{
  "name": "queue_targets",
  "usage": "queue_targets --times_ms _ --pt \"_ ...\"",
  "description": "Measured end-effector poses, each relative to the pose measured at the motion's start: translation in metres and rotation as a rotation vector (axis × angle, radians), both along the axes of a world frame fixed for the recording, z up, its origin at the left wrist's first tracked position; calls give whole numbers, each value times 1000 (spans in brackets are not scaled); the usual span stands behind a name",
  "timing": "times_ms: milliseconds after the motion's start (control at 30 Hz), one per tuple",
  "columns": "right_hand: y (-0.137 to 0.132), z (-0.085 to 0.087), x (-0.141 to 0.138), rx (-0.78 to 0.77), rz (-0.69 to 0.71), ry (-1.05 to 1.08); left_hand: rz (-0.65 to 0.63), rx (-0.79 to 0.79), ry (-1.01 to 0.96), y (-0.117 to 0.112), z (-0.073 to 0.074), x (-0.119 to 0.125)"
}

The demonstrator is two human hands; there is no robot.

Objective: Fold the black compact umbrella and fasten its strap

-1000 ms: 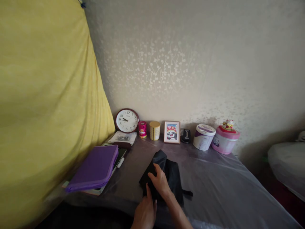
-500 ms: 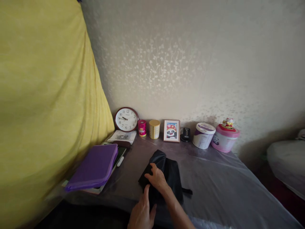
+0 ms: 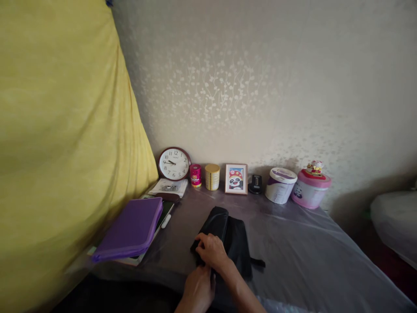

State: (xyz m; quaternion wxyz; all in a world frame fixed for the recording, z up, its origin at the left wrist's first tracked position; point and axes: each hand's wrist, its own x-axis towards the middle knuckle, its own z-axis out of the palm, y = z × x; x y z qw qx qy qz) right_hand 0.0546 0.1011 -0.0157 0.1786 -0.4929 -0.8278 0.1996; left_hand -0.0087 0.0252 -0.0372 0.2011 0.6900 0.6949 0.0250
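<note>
A black fabric bag (image 3: 233, 243) lies flat on the table covered with grey plastic sheet (image 3: 302, 256), a short strap sticking out at its right. My right hand (image 3: 211, 252) rests on the bag's near left corner, its fingers curled over the edge and gripping the fabric. My left hand (image 3: 197, 289) is just below it at the bag's near edge. Its fingertips are tucked under my right wrist, so I cannot see its grip.
A purple zip folder (image 3: 132, 230) lies on papers at the left, beside a yellow curtain (image 3: 65, 152). Along the wall stand a clock (image 3: 173, 164), a red tin (image 3: 195, 175), a yellow tin (image 3: 212, 177), a panda picture frame (image 3: 236, 179), a black device (image 3: 255, 184), a white tub (image 3: 280, 185) and a pink tub (image 3: 309, 189).
My right hand slid back from the bag's middle to its near left corner and curled its fingers. My left hand moved up until it met the bag's edge.
</note>
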Motion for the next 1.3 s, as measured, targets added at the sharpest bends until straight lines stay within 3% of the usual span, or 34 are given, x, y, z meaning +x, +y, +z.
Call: queue_targets --times_ms 200,333,500,733,933,1067,1300 --pt "-8 1 21 83 253 237 23 8 -15 0 -5 1" --pt "-5 -9 41 231 230 372 61 23 -33 -1 -8 1" --pt "19 -25 46 349 262 247 111 2 -49 -1 -7 5" --pt "78 -33 40 394 208 88 151 -76 -47 1 0 8" --pt "114 -28 41 393 7 -52 173 -121 -66 5 0 8" --pt "101 -25 31 431 -38 -80 171 -116 -57 5 -3 9" --pt "25 -16 7 273 299 -95 132 -58 -59 3 -8 5"
